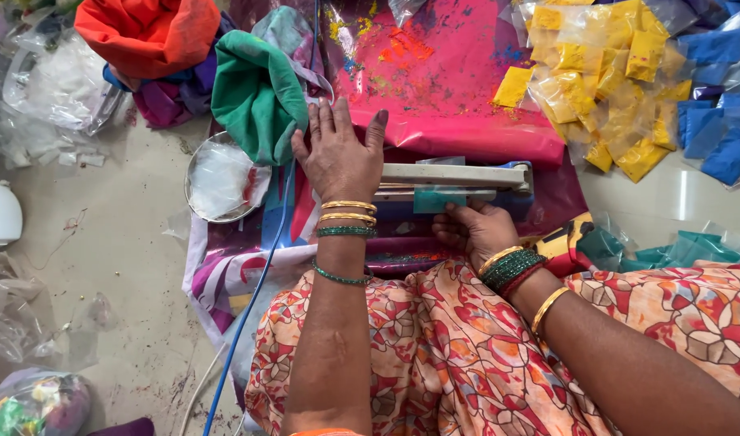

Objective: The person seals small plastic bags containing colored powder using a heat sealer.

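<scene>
Floor workspace, seen from the head camera: a person seals small powder packets on a pink plastic sheet (pixel 467 121).

Grey floor (pixel 103 242) carries the sheet, with a heat sealer (pixel 455 179) lying across it in front of the person's lap. Left hand (pixel 338 153) presses flat on the sealer's arm near its hinge end, fingers together and stretched out, clamped on nothing. Right hand (pixel 473 230) pinches a small teal packet (pixel 439 199) between its fingertips, holding it under the sealing bar. Judging by the heaps, much is done: filled yellow packets (pixel 604 89) and blue packets (pixel 721 121) lie piled at the far right, more teal packets (pixel 677 246) lie beside the right wrist. Green cloth (pixel 257 93) and an orange bundle (pixel 148 32) sit at the far left, with a steel plate (pixel 194 173) just beside the cloth.
</scene>
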